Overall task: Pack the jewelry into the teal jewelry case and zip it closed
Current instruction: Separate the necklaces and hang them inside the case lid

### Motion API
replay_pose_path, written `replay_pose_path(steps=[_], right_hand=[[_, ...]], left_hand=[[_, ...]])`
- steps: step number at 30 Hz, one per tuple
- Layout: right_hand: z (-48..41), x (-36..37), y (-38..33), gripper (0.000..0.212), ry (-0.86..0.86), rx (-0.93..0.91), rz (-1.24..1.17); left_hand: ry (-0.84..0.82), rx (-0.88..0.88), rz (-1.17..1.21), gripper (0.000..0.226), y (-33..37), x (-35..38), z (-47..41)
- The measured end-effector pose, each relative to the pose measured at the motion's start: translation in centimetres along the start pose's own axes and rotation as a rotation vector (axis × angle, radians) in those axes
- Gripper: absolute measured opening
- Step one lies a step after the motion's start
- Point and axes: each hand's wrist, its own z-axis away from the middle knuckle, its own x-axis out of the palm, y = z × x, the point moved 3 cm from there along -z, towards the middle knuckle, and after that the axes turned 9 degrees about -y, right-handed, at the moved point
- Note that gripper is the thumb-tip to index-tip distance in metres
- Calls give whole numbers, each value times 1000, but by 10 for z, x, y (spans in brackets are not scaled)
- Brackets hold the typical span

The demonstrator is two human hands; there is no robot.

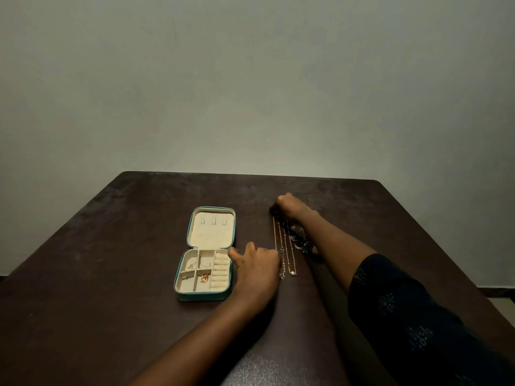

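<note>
Right hand (pixel 288 206) reaching far, fingers curling down over far ends of gold chain necklaces (pixel 284 240), gripping them. Chains lying side by side, running back toward left hand (pixel 257 267). Left hand resting by their near ends, thumb sticking out, fingers hiding behind knuckles; cannot tell whether holding anything. Teal jewelry case (pixel 204 297) lying open just left of left hand, small gold pieces (pixel 204 278) sitting in its compartments. Dark beaded piece (pixel 299 240) lying under right forearm.
</note>
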Motion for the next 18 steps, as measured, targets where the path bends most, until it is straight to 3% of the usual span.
replay_pose_path(steps=[12, 18], right_hand=[[37, 8, -48, 29, 130, -138, 88], [57, 5, -76, 23, 241, -269, 203]], left_hand=[[112, -108, 13, 28, -28, -6, 19], [208, -250, 82, 26, -66, -20, 30]])
